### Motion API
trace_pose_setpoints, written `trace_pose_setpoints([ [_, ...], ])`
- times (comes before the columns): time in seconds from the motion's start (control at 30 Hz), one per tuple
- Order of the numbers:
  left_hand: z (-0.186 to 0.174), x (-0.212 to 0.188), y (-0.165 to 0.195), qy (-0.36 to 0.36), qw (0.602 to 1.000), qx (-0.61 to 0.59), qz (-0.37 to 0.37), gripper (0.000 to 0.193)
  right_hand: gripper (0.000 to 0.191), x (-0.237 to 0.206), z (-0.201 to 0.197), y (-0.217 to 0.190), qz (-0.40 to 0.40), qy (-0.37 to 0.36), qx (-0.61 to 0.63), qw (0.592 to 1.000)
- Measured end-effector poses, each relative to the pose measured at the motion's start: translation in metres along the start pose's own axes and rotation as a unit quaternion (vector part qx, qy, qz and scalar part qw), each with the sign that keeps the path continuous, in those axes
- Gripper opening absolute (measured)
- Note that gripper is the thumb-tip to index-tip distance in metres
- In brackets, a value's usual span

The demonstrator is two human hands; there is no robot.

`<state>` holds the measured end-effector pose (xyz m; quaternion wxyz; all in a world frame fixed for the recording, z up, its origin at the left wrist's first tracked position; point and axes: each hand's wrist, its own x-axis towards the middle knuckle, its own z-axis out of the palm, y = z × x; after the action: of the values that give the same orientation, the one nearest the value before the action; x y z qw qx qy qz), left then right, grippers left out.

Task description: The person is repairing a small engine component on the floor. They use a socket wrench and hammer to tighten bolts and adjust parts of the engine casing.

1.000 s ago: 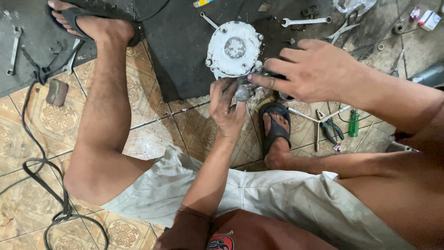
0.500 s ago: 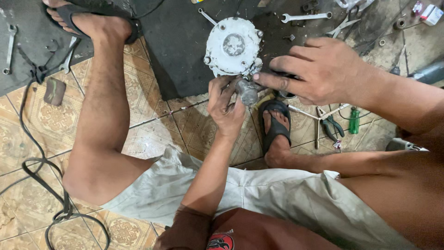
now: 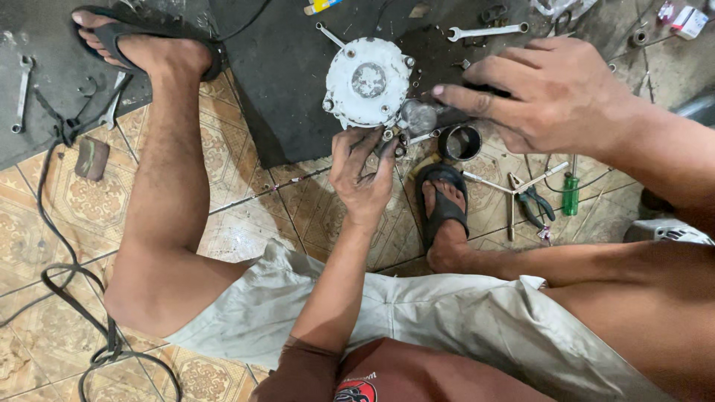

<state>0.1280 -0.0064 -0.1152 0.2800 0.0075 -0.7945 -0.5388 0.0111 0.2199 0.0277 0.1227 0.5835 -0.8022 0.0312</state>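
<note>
Resting upright on a dark rubber mat (image 3: 283,82), the round white motor housing (image 3: 368,80) shows a circular end cover with a worn grey centre and bolts spaced around its rim. Paint is chipped and grimy. A small shiny metal fitting (image 3: 418,117) projects from its lower right edge.

Left hand (image 3: 363,173): palm toward the camera, fingers curled up against the lower edge of the housing, fingertips pinching small metal parts there; what exactly is pinched cannot be told.

Right hand (image 3: 542,93): palm down, fingers extended and loosely spread, fingertips touching the area just right of the fitting. It hides what lies under it.

A dark metal ring (image 3: 460,141) lies just below the right hand, near a sandalled foot (image 3: 444,201).

Floor: patterned beige tiles (image 3: 67,201), dusty. Spanners (image 3: 488,31) lie on the mat above the housing; pliers (image 3: 533,202) and a green-handled screwdriver (image 3: 570,193) lie on the tiles to the right. A black cable (image 3: 59,283) runs along the left side.
</note>
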Motion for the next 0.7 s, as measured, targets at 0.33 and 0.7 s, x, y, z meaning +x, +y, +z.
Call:
trace_pose_setpoints([
  [0.33, -0.007, 0.006, 0.012, -0.015, 1.000, 0.016, -0.014, 0.028, 0.048, -0.028, -0.011, 0.013, 0.081, -0.001, -0.011, 0.997],
  [0.7, -0.014, 0.006, 0.009, -0.057, 0.997, -0.002, -0.058, 0.028, 0.044, -0.036, -0.004, 0.012, 0.102, -0.010, -0.014, 0.995],
])
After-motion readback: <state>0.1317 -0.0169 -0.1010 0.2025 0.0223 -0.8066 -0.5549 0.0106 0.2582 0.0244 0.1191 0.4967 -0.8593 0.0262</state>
